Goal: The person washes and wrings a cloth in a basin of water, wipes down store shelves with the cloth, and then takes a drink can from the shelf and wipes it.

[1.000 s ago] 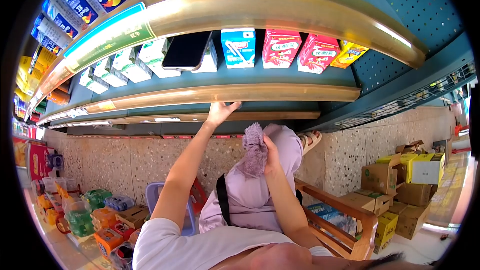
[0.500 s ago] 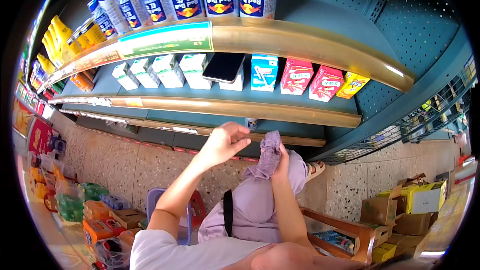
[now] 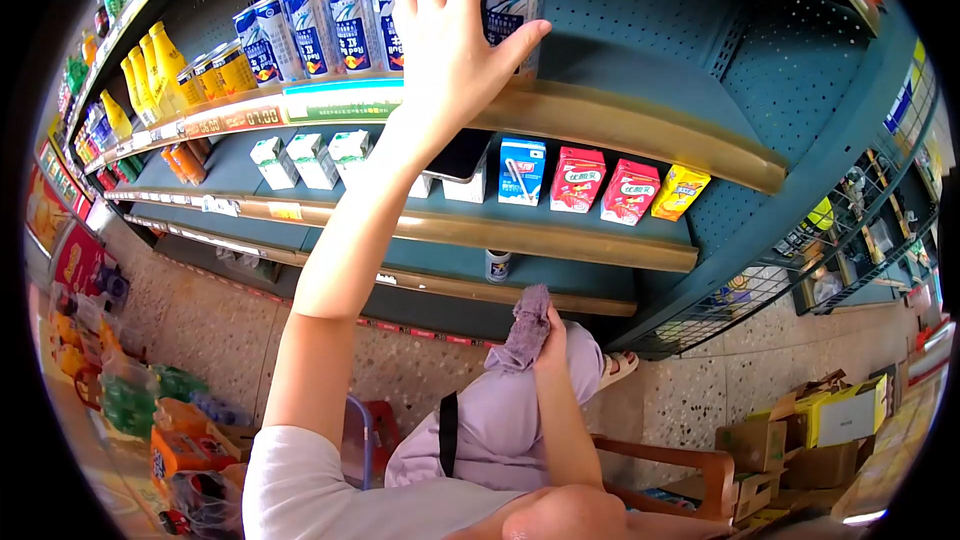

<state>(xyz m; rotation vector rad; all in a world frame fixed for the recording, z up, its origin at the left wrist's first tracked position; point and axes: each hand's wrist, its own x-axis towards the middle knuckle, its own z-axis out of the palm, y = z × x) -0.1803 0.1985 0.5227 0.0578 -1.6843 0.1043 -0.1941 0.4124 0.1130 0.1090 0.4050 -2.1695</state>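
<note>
My left hand is raised to the upper shelf, in front of the right end of a row of blue-and-silver Red Bull cans. Its fingers are spread, with the fingertips level with the can tops and the thumb across the front of the rightmost can. The hand hides part of the row, and I cannot tell whether it touches a can. Low over my lap, my right hand is closed around a bunched purple cloth.
Drink cartons and a dark phone line the middle shelf. A lone can stands on the lower one. Yellow bottles are further left. Cardboard boxes lie at right, bagged bottles at left.
My left hand has risen from near the cloth to the can row on the upper shelf. My right hand still holds the cloth, slightly lower in view. The camera view has shifted.
</note>
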